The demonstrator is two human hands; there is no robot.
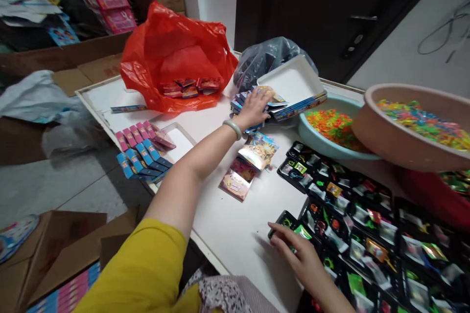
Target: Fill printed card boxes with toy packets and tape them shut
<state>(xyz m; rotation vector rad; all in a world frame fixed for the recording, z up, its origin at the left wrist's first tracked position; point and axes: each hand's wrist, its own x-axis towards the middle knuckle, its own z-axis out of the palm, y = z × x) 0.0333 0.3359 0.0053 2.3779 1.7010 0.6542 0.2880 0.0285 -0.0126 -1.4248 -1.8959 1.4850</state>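
My left hand, with a bangle on the wrist, is stretched forward over a pile of shiny printed packets. Its fingers are spread on the pile; the fingertips are partly lost among the packets. Just nearer lie a gold and blue packet and a pink flat packet. Beside the pile, a white open box lid rests tilted on blue printed cards. My right hand hovers by the near corner of the black trays, fingers loosely bent and apart, with nothing seen in them.
A red plastic bag with small packs stands at the back. Pink and blue boxes sit at the table's left edge. A blue basin and a pink basin of colourful pieces are on the right. Cartons stand below left.
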